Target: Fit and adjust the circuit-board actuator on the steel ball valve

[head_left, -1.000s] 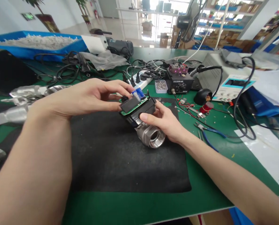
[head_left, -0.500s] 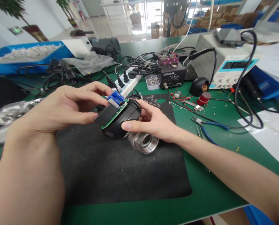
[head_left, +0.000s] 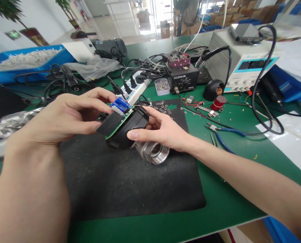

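Note:
My left hand (head_left: 77,113) pinches a circuit board (head_left: 122,125) by its black block (head_left: 110,124). Blue components (head_left: 120,104) with a white row beside them stand on the board's upper part. The board is tilted and lies against the open side of a black plastic housing (head_left: 126,131); whether it is seated there I cannot tell. My right hand (head_left: 157,130) grips that housing from the right, thumb in front and fingers behind. Below the housing is a metal valve body (head_left: 154,153) with a threaded opening, resting on a black mat (head_left: 130,189).
Behind the mat are small washers (head_left: 162,107), a tin of small metal parts (head_left: 162,86), a power strip (head_left: 140,88) and a soldering station (head_left: 184,81). On the right lie blue-handled cutters (head_left: 226,131), tweezers and a red spool (head_left: 218,103). A power supply (head_left: 248,67) stands at the back right.
The whole view has shifted slightly. Both hands keep their holds, and the board and housing have hardly moved against each other.

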`<state>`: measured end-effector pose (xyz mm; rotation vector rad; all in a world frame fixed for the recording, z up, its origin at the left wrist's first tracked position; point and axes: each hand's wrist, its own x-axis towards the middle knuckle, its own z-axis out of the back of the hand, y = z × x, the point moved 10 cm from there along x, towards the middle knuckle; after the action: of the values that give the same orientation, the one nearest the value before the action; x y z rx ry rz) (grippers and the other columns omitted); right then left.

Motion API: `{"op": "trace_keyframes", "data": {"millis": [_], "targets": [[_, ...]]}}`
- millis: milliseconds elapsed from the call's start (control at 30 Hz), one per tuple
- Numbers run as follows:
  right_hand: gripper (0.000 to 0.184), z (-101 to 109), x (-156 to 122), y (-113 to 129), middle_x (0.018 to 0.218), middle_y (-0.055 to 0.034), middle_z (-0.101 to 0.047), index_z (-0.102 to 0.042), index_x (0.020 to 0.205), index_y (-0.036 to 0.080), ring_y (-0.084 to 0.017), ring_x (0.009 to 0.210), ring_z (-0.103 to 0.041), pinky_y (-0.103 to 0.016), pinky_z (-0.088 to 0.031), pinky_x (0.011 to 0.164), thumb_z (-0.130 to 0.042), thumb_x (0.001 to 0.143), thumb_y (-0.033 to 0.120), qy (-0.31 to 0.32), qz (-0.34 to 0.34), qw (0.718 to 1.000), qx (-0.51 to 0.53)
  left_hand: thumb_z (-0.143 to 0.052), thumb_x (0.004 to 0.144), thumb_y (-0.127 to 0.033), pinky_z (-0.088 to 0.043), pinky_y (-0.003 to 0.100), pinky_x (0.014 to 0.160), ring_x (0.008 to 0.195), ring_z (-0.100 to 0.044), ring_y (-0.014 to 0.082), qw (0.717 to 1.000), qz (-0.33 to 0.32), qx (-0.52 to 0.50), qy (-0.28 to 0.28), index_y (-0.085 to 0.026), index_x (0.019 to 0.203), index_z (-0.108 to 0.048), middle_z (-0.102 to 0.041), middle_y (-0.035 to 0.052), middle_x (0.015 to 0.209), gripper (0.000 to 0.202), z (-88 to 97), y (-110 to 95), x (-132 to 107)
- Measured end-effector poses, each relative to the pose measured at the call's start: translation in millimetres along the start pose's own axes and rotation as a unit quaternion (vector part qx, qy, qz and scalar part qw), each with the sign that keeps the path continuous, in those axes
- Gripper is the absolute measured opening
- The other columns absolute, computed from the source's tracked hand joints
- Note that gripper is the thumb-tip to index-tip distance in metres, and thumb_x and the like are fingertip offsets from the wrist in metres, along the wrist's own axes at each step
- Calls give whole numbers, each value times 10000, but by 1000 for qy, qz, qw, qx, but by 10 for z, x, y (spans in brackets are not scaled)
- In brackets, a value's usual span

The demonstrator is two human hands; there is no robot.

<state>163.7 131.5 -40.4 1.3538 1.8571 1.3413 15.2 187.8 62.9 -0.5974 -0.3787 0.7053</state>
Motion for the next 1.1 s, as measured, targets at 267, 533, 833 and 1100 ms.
{"op": "trace_keyframes", "data": {"millis": [267,533,833,1100], "targets": [[832,8,4,-19,1093,-4,-750,-608,1371,327,-229,972,-711,-370,-619,873,-982,633,409,1,-8,1000,14,-862,748,-476,-506,205,1053,1220,-629,164,1000,-27,-1,9,-268,987,-801,-647,41,1284,323,11,7,13],[815,-7,-17,-13,1072,-19,-750,-566,1419,312,-217,953,-717,-359,-597,886,-940,707,447,11,-10,1000,-2,-862,730,-511,-502,206,1064,1233,-623,165,1000,-21,-17,2,-269,960,-799,-646,40,1267,340,-2,-3,25],[804,25,-17,32,1038,-13,-745,-625,1364,328,-215,907,-693,-340,-602,797,-968,649,459,-14,-6,1000,-19,-875,743,-432,-515,195,1035,1212,-639,164,1000,-12,-14,2,-251,964,-796,-633,46,1283,297,12,91,-6],[776,15,-24,48,1051,-3,-753,-636,1348,329,-206,891,-690,-343,-602,809,-969,653,427,-14,-6,1000,-16,-868,757,-412,-514,201,1026,1188,-649,163,1000,-13,-6,6,-241,969,-789,-630,48,1299,284,25,134,-18]]}}
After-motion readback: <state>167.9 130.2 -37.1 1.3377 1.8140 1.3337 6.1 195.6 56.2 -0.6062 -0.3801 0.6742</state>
